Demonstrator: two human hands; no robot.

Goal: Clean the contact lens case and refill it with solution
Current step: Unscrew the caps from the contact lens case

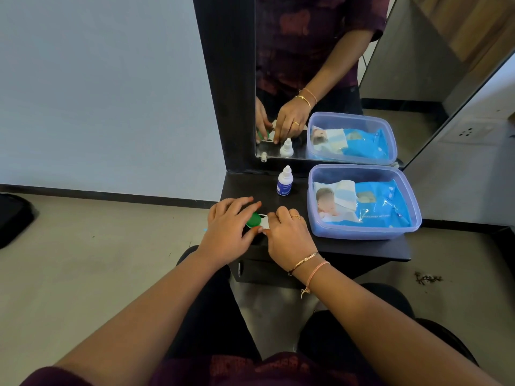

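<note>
Both hands met over the lens case (264, 222), which sat on the near left part of a dark table (359, 247), right between them. The left hand (230, 227) curled over the case's green cap (253, 220), with the fingers arched across its far side and the thumb against its near side, so it had hold of the cap. The right hand (289, 235) gripped the white end of the case. Its fingers were bent down onto that end and its thumb was tucked in at the near edge, almost touching the left thumb. Only a small strip of white showed between the two hands, and I cannot tell whether the white end had a cap on it.

A ring (295, 217) sat on one finger of the right hand, and two bangles (303, 263) circled that wrist.

Just beyond the right hand's knuckles stood a small white dropper bottle (284, 181) with a blue label, upright, its cap on and apart from both hands. To the right of the right hand, near but not touching, lay an open clear plastic box (362, 232) holding a blue pack of wipes (384, 201). Behind the bottle and box rose a mirror (328, 65) in a dark frame, which reflected the hands, the bottle and the box.
</note>
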